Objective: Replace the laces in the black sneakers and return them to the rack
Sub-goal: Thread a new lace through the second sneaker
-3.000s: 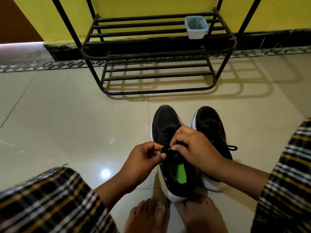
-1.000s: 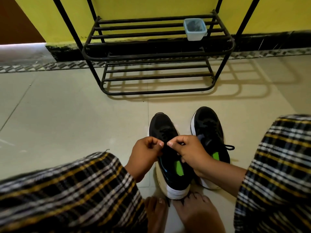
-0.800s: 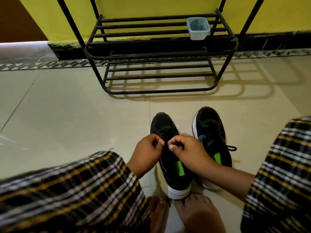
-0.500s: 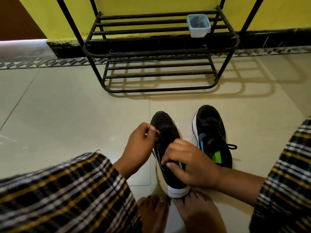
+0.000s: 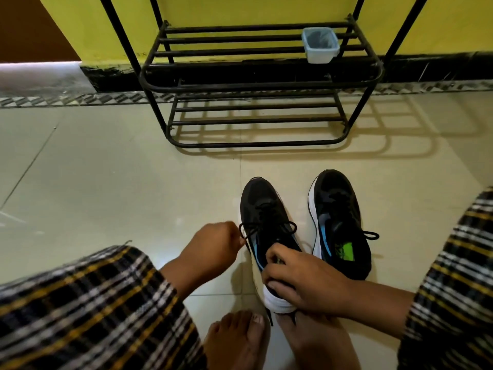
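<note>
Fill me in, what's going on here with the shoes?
A person sits on the floor lacing black sneakers. The left hand pinches a lace loop on the left sneaker, while the right hand grips that shoe's heel end. The right sneaker stands beside it, already laced. The shoe rack ahead holds only a small plastic container; neither shoe is back on it yet.

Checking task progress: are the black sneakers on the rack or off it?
Off. Both sneakers, left and right, stand on the floor before the rack, whose bars hold only a small plastic container.
</note>
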Tool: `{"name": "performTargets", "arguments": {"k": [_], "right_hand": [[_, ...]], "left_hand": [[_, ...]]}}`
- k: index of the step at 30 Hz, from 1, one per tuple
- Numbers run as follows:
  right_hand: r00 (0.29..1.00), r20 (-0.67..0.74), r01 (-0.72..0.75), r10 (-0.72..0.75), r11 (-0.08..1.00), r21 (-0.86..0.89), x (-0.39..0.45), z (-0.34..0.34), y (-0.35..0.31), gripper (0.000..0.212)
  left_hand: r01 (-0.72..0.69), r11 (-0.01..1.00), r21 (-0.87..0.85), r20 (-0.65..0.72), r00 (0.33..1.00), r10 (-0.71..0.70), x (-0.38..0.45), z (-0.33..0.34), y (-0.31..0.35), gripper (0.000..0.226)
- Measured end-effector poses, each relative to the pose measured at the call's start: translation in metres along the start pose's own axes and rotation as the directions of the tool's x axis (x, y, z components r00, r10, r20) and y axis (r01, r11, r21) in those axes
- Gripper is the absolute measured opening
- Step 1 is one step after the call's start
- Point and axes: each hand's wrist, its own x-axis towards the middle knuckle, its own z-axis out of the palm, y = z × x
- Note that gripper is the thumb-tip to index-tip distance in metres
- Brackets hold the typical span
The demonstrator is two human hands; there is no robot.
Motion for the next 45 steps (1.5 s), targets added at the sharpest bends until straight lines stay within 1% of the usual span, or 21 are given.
{"name": "performTargets", "arguments": {"k": [2,3,5,7,9,10,14,18,20,22,24,27,29,31,33,34,36,38,39,40,45], "right_hand": [[0.999,0.018,-0.040,0.040,0.999,0.002,0.000,0.000,-0.001,0.024],[0.998,0.022,-0.054,0.054,0.999,-0.001,0.001,0.000,-0.001,0.024],[0.996,0.028,-0.082,0.083,0.996,-0.018,0.003,0.000,-0.001,0.026],[0.994,0.036,-0.099,0.101,0.994,-0.046,0.004,0.002,-0.001,0.027],[0.993,0.043,-0.104,0.108,0.991,-0.082,0.005,0.002,-0.001,0.028],[0.992,0.051,-0.111,0.116,0.990,-0.082,0.006,0.002,-0.001,0.030],[0.987,0.037,-0.156,0.158,0.986,-0.051,0.007,0.003,-0.003,0.047],[0.985,0.053,-0.163,0.164,0.986,-0.032,0.009,0.003,0.001,0.053],[0.983,0.058,-0.175,0.175,0.984,-0.009,0.007,0.003,0.003,0.053],[0.980,0.056,-0.190,0.189,0.982,0.013,0.006,0.004,0.004,0.051],[0.980,0.046,-0.196,0.195,0.980,0.021,0.006,0.003,0.003,0.045],[0.983,0.027,-0.180,0.179,0.983,0.021,0.007,0.002,0.001,0.036],[0.986,0.019,-0.168,0.168,0.986,0.011,0.007,0.002,0.001,0.032],[0.987,0.023,-0.160,0.160,0.987,0.006,0.007,0.002,0.000,0.037],[0.985,0.040,-0.166,0.166,0.986,0.002,0.007,0.001,0.001,0.046],[0.985,0.048,-0.166,0.166,0.986,-0.003,0.006,0.001,0.001,0.050],[0.984,0.058,-0.167,0.168,0.986,-0.015,0.006,0.001,0.001,0.053],[0.984,0.065,-0.165,0.166,0.986,-0.025,0.006,0.001,0.002,0.052],[0.984,0.069,-0.163,0.164,0.986,-0.029,0.006,0.001,0.001,0.052],[0.984,0.073,-0.162,0.164,0.986,-0.030,0.007,0.001,0.001,0.051],[0.982,0.087,-0.166,0.169,0.985,-0.044,0.007,0.001,0.001,0.043]], "left_hand": [[-0.059,0.998,0.029,0.054,0.997,0.057,-0.001,0.005,0.000,0.022],[-0.090,0.995,-0.034,0.023,0.996,0.090,-0.001,0.005,0.000,0.022],[-0.155,0.955,-0.252,-0.120,0.985,0.128,0.000,-0.001,0.004,0.021],[-0.225,0.820,-0.526,-0.258,0.961,0.098,0.000,-0.012,0.009,0.022],[-0.250,0.625,-0.739,-0.265,0.962,0.072,-0.002,-0.021,0.015,0.025],[-0.248,0.560,-0.791,-0.246,0.966,0.080,-0.004,-0.025,0.018,0.026],[-0.216,0.496,-0.841,-0.167,0.976,0.142,-0.012,-0.023,0.021,0.028],[-0.112,0.556,-0.824,-0.087,0.994,0.072,-0.012,-0.020,0.016,0.028],[0.036,0.573,-0.819,0.039,0.999,-0.008,-0.010,-0.015,0.012,0.026],[0.224,0.575,-0.787,0.191,0.975,-0.118,-0.008,-0.004,0.004,0.026],[0.362,0.628,-0.689,0.308,0.930,-0.198,-0.009,0.007,-0.006,0.026],[0.435,0.729,-0.528,0.448,0.872,-0.196,-0.013,0.019,-0.015,0.020],[0.446,0.827,-0.343,0.485,0.838,-0.250,-0.013,0.024,-0.014,0.039],[0.370,0.922,-0.111,0.442,0.850,-0.288,-0.009,0.030,-0.010,0.070],[0.260,0.965,-0.002,0.311,0.918,-0.247,0.000,0.037,-0.010,0.090],[0.213,0.977,-0.019,0.220,0.954,-0.204,0.005,0.036,-0.008,0.088],[0.113,0.972,-0.208,0.004,0.993,-0.115,0.017,0.032,-0.005,0.060],[0.060,0.894,-0.443,-0.120,0.985,-0.126,0.026,0.027,-0.001,0.037],[0.056,0.862,-0.505,-0.138,0.980,-0.145,0.029,0.026,0.000,0.033],[0.059,0.859,-0.509,-0.138,0.979,-0.150,0.032,0.026,0.000,0.031],[0.111,0.957,-0.269,-0.080,0.987,-0.137,0.035,0.035,-0.002,0.019]]}}
